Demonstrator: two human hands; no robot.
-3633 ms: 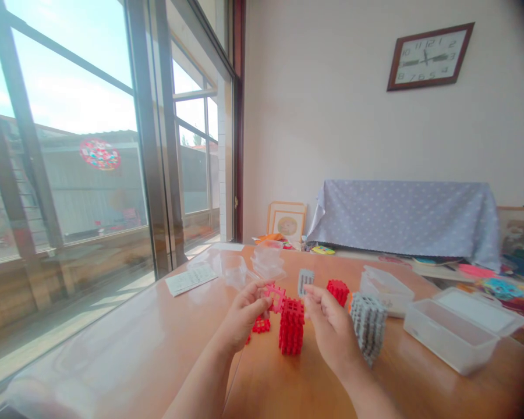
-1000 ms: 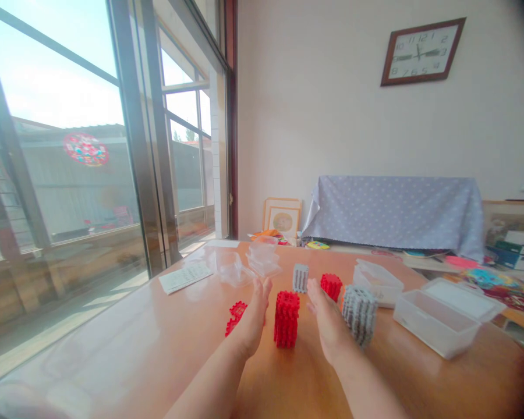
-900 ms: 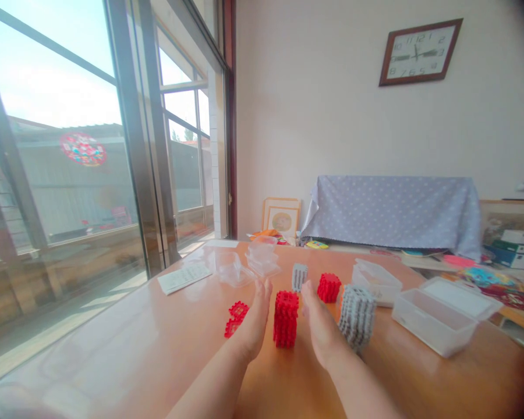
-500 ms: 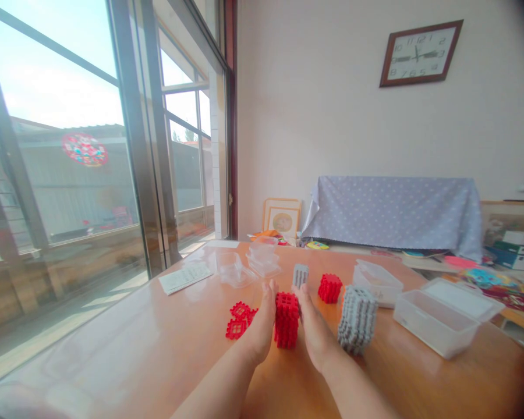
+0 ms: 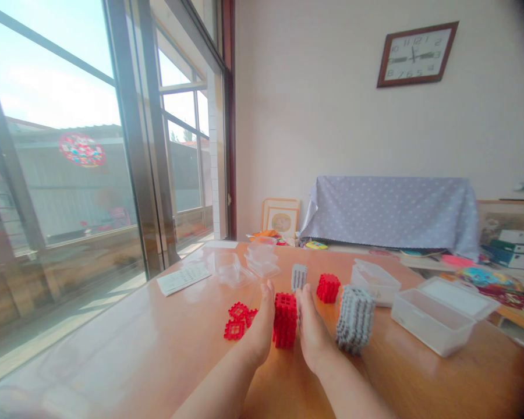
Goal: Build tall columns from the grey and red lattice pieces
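Note:
An upright stack of red toothed square plastic tiles (image 5: 284,321) stands on the table between my two hands. My left hand (image 5: 262,329) is flat along its left side, fingers stretched forward. On the other side, my right hand (image 5: 310,326) is also flat with straight fingers, a narrow gap showing between it and the stack. Whether the left palm touches the tiles I cannot tell. Several loose red tiles (image 5: 236,321) lie left of my left hand, partly behind it. A tall grey tile stack (image 5: 356,320) stands right of my right hand.
Farther back are a shorter red stack (image 5: 328,288) and a small grey stack (image 5: 299,277). Two clear plastic boxes (image 5: 432,323) (image 5: 375,282) stand at right. Clear packaging (image 5: 262,259) and a printed sheet (image 5: 184,279) lie back left, near the window.
My right hand has drawn slightly away from the red stack, widening the gap there. The stack stays in place. The camera view has shifted a little.

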